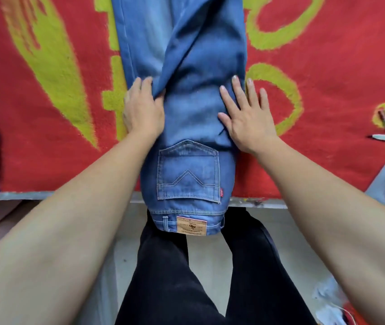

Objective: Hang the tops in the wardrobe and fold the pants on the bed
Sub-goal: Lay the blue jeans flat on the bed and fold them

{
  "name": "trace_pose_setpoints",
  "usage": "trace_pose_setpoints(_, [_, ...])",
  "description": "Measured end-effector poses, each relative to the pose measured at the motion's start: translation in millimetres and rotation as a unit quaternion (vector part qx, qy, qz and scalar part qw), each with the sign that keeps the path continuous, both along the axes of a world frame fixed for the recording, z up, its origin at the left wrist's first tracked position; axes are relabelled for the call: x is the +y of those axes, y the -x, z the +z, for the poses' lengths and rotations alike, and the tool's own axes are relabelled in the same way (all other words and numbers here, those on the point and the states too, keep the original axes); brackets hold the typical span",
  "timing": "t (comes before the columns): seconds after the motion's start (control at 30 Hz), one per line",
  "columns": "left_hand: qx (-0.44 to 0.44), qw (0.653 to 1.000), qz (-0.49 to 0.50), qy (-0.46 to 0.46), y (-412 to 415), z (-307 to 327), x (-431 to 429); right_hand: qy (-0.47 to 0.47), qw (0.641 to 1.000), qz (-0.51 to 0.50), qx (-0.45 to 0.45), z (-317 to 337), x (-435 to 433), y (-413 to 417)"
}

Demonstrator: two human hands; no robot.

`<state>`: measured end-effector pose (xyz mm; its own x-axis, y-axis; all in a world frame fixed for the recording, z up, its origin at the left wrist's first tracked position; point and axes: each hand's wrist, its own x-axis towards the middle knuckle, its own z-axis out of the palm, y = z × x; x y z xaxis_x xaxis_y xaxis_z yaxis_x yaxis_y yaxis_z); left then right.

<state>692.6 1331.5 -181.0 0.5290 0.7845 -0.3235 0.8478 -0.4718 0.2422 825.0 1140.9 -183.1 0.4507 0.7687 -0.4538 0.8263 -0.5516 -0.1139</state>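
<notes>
Red blanket point(46, 148) with yellow-green figures covers the bed point(22, 195). Blue jeans point(191, 113) lie lengthwise on it, the waistband hanging over the near edge. The left hand point(143, 111) has its grip on a denim fold. The right hand point(247, 118) lies flat on the jeans, grip wide. The trouser legs are cut off at the top.
</notes>
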Motion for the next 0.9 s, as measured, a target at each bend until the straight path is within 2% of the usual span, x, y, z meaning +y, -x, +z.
trace_pose_setpoints(0.07, [0.026, 0.999, 0.045, 0.01, -12.6, -5.7, 8.7, 0.051, 0.998, -0.019, 0.03, -10.5, -0.6, -9.4])
trace_pose_setpoints(0.17, [0.059, 0.996, 0.059, 0.027, -18.5, -0.2, -0.1, 0.051, 0.993, -0.045, 0.095, -2.4, 8.2, -10.9])
trace_pose_setpoints(0.27, [0.091, 0.991, 0.059, 0.075, -27.5, 11.8, 8.5, 0.049, 0.991, -0.066, 0.103, 17.0, 22.7, -30.8])
trace_pose_setpoints(0.33, [0.112, 0.986, 0.059, 0.113, -37.2, 21.0, 22.2, -0.005, 0.979, -0.164, 0.118, 31.2, 46.3, -51.0])
trace_pose_setpoints(0.37, [0.12, 0.983, 0.053, 0.124, -41.7, 25.2, 25.7, -0.05, 0.958, -0.241, 0.15, 36.1, 62.0, -61.5])
trace_pose_setpoints(0.4, [0.128, 0.983, 0.042, 0.121, -45.5, 28.1, 27.0, -0.1, 0.919, -0.324, 0.201, 40.4, 78.7, -72.3])
trace_pose_setpoints(0.5, [0.08, 0.997, -0.022, 0.007, -55.5, 25.3, 26.6, -0.24, 0.744, -0.531, 0.328, 42.8, 129.4, -109.5])
trace_pose_setpoints(0.6, [-0.063, 0.993, -0.083, -0.051, -64.0, 14.1, 28.6, -0.312, 0.629, -0.608, 0.37, 35.6, 170.5, -145.0])
trace_pose_setpoints(0.67, [-0.127, 0.988, -0.089, -0.01, -68.6, 7.4, 34.5, -0.341, 0.559, -0.643, 0.396, 29.1, 190.0, -157.2])
trace_pose_setpoints(0.7, [-0.139, 0.987, -0.08, 0.029, -70.0, 4.9, 38.3, -0.356, 0.539, -0.657, 0.389, 27.1, 196.8, -159.0])
trace_pose_setpoints(0.77, [-0.157, 0.981, -0.055, 0.1, -72.7, 2.6, 48.7, -0.382, 0.529, -0.671, 0.354, 30.3, 207.3, -158.5])
trace_pose_setpoints(0.83, [-0.21, 0.964, -0.019, 0.161, -75.5, 8.4, 62.7, -0.415, 0.52, -0.668, 0.333, 39.9, 221.5, -157.1])
trace_pose_setpoints(0.9, [-0.285, 0.943, 0.014, 0.171, -73.7, 18.7, 76.1, -0.476, 0.545, -0.627, 0.288, 51.8, 241.7, -155.0])
